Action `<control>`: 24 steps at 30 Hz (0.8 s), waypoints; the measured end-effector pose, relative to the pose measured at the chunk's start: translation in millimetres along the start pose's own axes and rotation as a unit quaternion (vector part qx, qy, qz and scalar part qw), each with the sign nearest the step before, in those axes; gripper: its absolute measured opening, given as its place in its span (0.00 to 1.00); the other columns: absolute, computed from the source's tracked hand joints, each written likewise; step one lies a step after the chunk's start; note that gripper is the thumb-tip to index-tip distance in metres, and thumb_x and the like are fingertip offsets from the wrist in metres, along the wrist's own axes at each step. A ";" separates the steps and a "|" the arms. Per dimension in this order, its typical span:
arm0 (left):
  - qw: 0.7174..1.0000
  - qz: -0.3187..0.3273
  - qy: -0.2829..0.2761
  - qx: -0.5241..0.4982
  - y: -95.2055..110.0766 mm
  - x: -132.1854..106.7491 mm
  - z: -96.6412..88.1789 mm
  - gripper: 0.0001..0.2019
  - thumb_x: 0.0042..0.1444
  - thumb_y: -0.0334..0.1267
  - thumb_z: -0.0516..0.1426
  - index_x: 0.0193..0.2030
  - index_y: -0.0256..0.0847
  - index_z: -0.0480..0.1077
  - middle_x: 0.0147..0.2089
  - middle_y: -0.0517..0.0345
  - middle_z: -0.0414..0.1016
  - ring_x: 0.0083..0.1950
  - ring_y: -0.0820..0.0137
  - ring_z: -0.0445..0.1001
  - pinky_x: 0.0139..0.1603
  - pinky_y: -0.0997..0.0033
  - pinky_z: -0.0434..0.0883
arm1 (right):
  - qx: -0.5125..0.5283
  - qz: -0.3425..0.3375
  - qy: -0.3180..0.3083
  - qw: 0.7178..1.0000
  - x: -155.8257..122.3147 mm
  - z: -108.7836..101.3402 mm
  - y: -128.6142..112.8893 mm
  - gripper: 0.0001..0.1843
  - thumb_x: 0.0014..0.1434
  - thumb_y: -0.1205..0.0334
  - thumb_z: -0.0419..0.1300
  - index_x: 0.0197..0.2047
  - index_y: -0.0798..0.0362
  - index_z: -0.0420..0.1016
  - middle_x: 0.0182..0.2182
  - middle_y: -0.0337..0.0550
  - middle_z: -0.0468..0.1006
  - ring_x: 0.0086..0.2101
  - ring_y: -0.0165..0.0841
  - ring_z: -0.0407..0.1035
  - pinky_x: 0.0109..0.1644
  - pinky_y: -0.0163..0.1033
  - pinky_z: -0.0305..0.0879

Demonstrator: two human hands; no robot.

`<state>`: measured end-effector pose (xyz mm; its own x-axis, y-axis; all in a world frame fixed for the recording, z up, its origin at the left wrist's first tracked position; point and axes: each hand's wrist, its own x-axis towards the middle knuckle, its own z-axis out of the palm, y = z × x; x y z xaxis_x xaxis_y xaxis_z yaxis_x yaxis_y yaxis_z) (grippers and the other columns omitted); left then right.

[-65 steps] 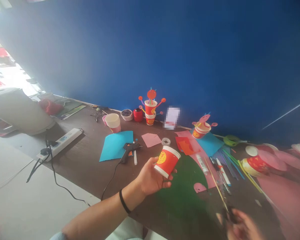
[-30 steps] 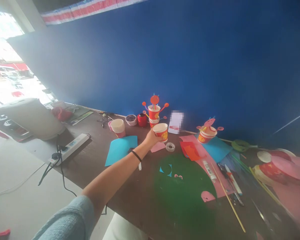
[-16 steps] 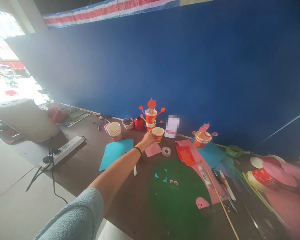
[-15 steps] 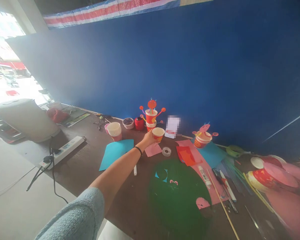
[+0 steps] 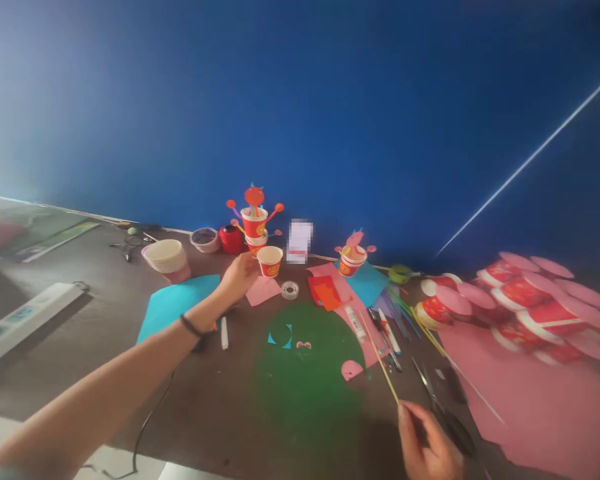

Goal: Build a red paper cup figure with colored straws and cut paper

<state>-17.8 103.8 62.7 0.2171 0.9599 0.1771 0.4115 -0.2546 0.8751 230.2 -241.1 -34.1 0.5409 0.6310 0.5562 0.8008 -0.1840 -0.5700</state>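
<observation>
My left hand (image 5: 239, 279) is at the left side of a red-and-white paper cup (image 5: 270, 263) that stands upright on the dark table. Its curved fingers come close to the cup wall without visibly wrapping it; a slight touch cannot be ruled out. Just behind stands a cup figure (image 5: 255, 223) of stacked red cups with a round red head and arms. Low at the right, my right hand (image 5: 427, 440) pinches the near end of a thin wooden stick (image 5: 383, 360) between thumb and fingers. Scissors (image 5: 433, 390) lie beside that hand, partly hidden.
A green round mat (image 5: 310, 393) bears paper scraps. Nested cups (image 5: 166, 259) stand left, near blue paper (image 5: 177, 303). A tape roll (image 5: 290, 290) lies mid-table. Another cup figure (image 5: 351, 259) stands farther right, and several red cups with pink discs (image 5: 550, 300) crowd the right end.
The view has swung right. My left hand has drawn slightly leftward off the paper cup. My right hand has come into view at the wooden stick.
</observation>
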 end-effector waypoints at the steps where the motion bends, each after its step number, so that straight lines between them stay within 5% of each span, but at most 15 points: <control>1: 0.999 0.024 -0.027 0.001 -0.9 -20.8 -3.0 0.22 0.45 0.28 0.59 0.50 0.38 0.68 0.48 0.51 0.74 0.50 0.60 0.71 0.51 0.59 0.69 | 0.005 -0.035 0.001 0.999 -1.2 4.5 -1.9 0.14 0.56 0.53 0.58 0.30 0.55 0.76 0.23 0.48 0.80 0.22 0.35 0.75 0.26 0.33 0.71; 5: 0.937 0.259 -0.202 0.120 -16.3 -119.8 -12.7 0.22 0.52 0.32 0.56 0.56 0.47 0.66 0.58 0.51 0.67 0.61 0.58 0.62 0.62 0.52 0.59 | 0.023 -0.103 -0.007 0.994 -5.5 16.8 -7.5 0.08 0.59 0.62 0.57 0.33 0.56 0.74 0.24 0.46 0.80 0.22 0.32 0.75 0.28 0.31 0.69; 9: 0.926 0.270 -0.225 0.139 -41.0 -177.4 -11.8 0.18 0.54 0.32 0.54 0.51 0.50 0.69 0.54 0.50 0.70 0.57 0.59 0.66 0.56 0.55 0.66 | 0.028 -0.110 -0.021 0.993 -4.0 18.7 -6.9 0.05 0.59 0.66 0.57 0.34 0.57 0.73 0.24 0.44 0.79 0.22 0.31 0.74 0.28 0.30 0.68; 14: 0.946 0.245 -0.181 0.114 -53.1 -181.7 -6.7 0.11 0.55 0.31 0.53 0.42 0.48 0.72 0.46 0.51 0.73 0.52 0.61 0.70 0.50 0.60 0.70 | 0.018 -0.095 -0.011 0.995 -3.1 18.7 -4.0 0.05 0.58 0.66 0.57 0.34 0.57 0.73 0.24 0.44 0.79 0.22 0.31 0.73 0.30 0.31 0.67; 24: 0.936 0.295 -0.158 0.113 -53.9 -177.1 -4.1 0.09 0.56 0.26 0.52 0.40 0.40 0.70 0.43 0.50 0.71 0.48 0.67 0.69 0.48 0.67 0.70 | 0.041 -0.074 -0.014 0.996 -4.0 19.3 -4.5 0.04 0.59 0.65 0.57 0.34 0.55 0.72 0.24 0.42 0.77 0.23 0.29 0.71 0.30 0.31 0.66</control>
<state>-82.0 -52.1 -14.0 0.7019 0.5711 0.4255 0.3063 -0.7815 0.5436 219.4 -228.3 -45.4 0.4099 0.6680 0.6212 0.8469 -0.0258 -0.5311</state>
